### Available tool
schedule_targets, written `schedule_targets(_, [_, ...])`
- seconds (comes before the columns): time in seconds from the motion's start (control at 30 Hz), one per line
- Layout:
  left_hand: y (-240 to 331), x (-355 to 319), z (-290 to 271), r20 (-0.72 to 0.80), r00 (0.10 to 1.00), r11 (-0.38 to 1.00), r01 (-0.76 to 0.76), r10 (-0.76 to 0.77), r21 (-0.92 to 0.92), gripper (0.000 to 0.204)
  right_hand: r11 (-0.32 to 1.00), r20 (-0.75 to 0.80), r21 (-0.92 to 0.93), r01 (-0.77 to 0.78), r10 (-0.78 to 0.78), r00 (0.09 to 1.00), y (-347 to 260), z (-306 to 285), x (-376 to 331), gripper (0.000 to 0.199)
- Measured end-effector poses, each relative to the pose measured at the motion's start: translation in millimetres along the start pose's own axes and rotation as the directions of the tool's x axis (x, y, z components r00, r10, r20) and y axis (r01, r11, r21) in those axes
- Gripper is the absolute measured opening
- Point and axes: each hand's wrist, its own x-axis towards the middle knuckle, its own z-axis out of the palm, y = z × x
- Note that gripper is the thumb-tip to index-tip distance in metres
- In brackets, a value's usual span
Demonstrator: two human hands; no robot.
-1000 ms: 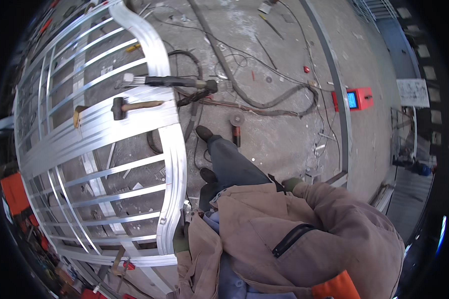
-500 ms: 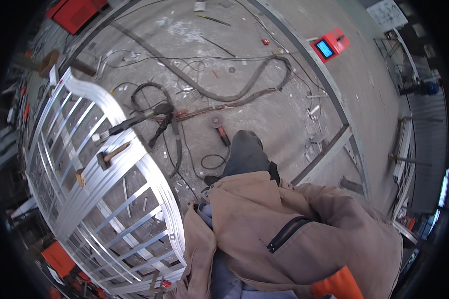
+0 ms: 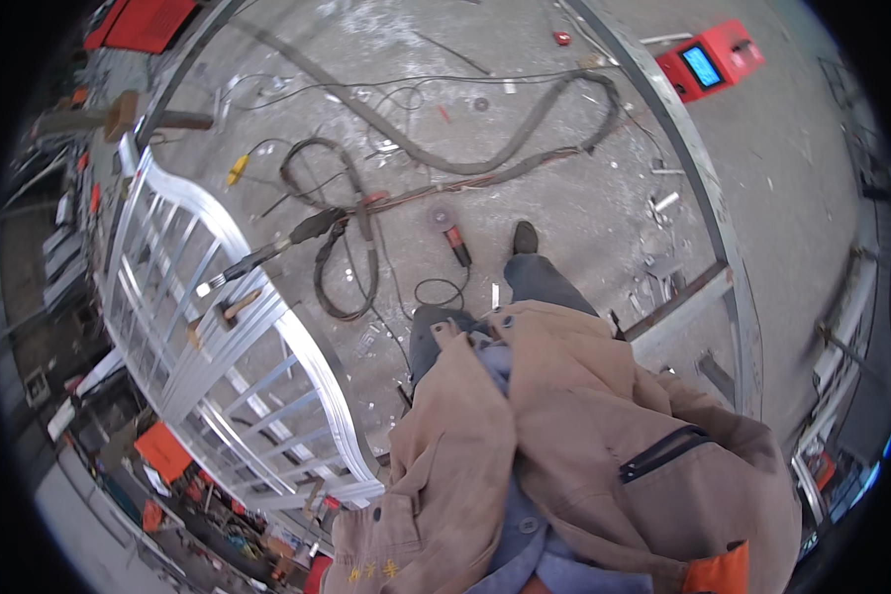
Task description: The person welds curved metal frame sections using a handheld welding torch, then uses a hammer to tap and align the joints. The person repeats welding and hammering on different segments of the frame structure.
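Note:
Neither of my hands shows; the sleeves of my tan jacket (image 3: 584, 396) run down out of sight. Nearest on my left is a silver metal panel (image 3: 312, 361) with a curved edge and several bars. Lying across it are a hammer (image 3: 240, 305) with a wooden handle and a welding torch (image 3: 312, 228) with a dark handle, its cable trailing onto the floor. On the concrete ahead of my legs rests an angle grinder (image 3: 454, 244) with a red and black body and a round disc.
A thick cable (image 3: 436, 158) loops across the floor. Steel beams (image 3: 698, 173) edge the space on the right. Beyond them stands a red machine (image 3: 738, 61) with a lit blue screen. Another red machine (image 3: 144, 22) is at the far left. An orange case (image 3: 163, 452) lies beyond the panel.
My view has shifted, so the floor items appear further right. One of my shoes now shows ahead, and my legs are apart. The panel, hammer and grinder seem to lie as before.

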Motion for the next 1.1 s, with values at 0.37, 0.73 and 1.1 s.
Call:
schedule_targets(0.37, [70,-10,98,-0.067,0.998,0.997,0.013,-0.018,-0.076,0.027,0.959,0.004,0.042,0.279,-0.279,0.96,-102,-158,108,0.064])
schedule_targets(0.73, [136,50,131,-0.095,0.982,0.979,0.146,-0.161,-0.141,0.025,0.908,-0.024,-0.048,0.416,-0.418,0.908,-285,-283,164,0.069])
schedule_targets(1.1, [232,103,166,0.087,0.937,0.907,0.35,-0.339,-0.236,0.024,0.903,-0.188,-0.245,0.352,-0.4,0.897,-513,-489,242,0.058])
